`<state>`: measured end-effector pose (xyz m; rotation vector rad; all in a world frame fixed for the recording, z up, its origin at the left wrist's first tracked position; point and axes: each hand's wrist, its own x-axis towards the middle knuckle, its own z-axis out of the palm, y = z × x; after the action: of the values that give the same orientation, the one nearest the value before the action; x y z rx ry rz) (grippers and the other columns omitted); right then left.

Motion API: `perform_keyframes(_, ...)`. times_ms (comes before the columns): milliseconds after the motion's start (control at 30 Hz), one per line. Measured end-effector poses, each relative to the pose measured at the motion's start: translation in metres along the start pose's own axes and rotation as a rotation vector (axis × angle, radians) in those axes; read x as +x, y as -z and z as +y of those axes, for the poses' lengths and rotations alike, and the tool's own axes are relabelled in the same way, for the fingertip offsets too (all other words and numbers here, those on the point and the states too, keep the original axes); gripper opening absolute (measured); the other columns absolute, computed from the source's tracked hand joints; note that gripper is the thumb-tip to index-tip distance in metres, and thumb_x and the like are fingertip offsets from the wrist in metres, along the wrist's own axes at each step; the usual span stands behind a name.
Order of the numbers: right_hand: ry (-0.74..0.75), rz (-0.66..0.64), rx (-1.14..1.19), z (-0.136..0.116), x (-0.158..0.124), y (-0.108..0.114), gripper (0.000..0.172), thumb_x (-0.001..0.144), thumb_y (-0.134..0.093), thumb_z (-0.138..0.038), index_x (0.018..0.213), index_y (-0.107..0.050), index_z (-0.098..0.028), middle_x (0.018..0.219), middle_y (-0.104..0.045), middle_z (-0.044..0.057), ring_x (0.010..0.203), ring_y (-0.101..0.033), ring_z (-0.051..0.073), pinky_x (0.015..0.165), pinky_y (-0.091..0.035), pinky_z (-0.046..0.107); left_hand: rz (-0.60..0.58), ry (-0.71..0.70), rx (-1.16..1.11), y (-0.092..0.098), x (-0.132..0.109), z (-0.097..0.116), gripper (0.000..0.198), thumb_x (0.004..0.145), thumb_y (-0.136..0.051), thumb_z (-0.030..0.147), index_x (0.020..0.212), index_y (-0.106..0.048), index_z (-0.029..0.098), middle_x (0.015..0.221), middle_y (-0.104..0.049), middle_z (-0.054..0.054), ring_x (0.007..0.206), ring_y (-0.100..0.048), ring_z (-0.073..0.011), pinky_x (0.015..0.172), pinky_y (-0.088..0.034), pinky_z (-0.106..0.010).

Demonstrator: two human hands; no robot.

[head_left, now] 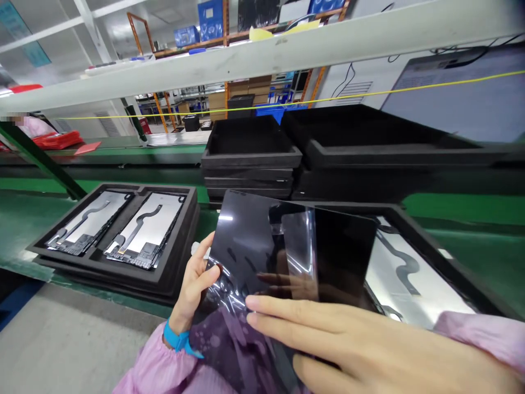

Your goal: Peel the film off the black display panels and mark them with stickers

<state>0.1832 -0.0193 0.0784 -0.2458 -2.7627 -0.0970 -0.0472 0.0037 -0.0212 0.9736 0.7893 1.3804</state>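
Observation:
I hold a glossy black screen panel [254, 241] tilted up in front of me. My left hand [197, 284] grips its left edge, thumb on the glass, fingers behind. My right hand [353, 345] lies on the panel's lower part with fingers stretched flat across the surface. A clear protective film [299, 251] is partly lifted off the panel's middle and catches reflections. Under the panel, a black foam tray [414, 230] holds another panel lying face down, its silver back and flex cable showing.
A black foam tray [164, 273] at left holds two face-down panels with flex cables. Stacks of empty black trays [250, 158] stand behind on the green conveyor belt [463, 213]. A white shelf beam [262, 54] runs overhead. Another person's pink sleeve [36, 127] shows far left.

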Motion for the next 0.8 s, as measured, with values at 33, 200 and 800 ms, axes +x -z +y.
perform_keyframes(33, -0.024, 0.044, -0.010, 0.004, 0.001, -0.001, 0.025, 0.089, -0.040, -0.007, 0.089, -0.065, -0.013, 0.136, -0.048, 0.006, 0.135, -0.036, 0.018, 0.114, -0.038, 0.024, 0.023, -0.012, -0.008, -0.004, 0.001, 0.003, 0.060, 0.076, -0.072, 0.035, 0.134, -0.057, 0.028, 0.118, -0.071, -0.004, 0.111, -0.066, -0.0267, 0.099, -0.049, -0.039)
perform_keyframes(200, -0.406, 0.601, -0.143, 0.045, 0.006, -0.017, 0.020, 0.091, -0.052, -0.008, 0.074, -0.049, -0.017, 0.119, -0.060, 0.008, 0.128, -0.045, 0.025, 0.109, -0.042, 0.042, 0.210, -0.001, -0.036, -0.028, 0.012, 0.020, 0.049, 0.080, -0.067, 0.028, 0.129, -0.060, 0.028, 0.127, -0.066, 0.002, 0.122, -0.059, -0.0204, 0.103, -0.045, -0.028)
perform_keyframes(800, -0.870, 0.841, 0.318, 0.086, 0.000, -0.054, 0.024, 0.084, -0.058, -0.039, 0.071, -0.057, -0.020, 0.114, -0.062, 0.005, 0.115, -0.056, 0.027, 0.107, -0.041, 0.050, 0.165, 0.121, -0.251, -0.038, 0.032, 0.037, 0.051, 0.079, -0.063, 0.017, 0.129, -0.055, 0.024, 0.100, -0.074, 0.001, 0.111, -0.065, -0.0244, 0.101, -0.045, -0.038)
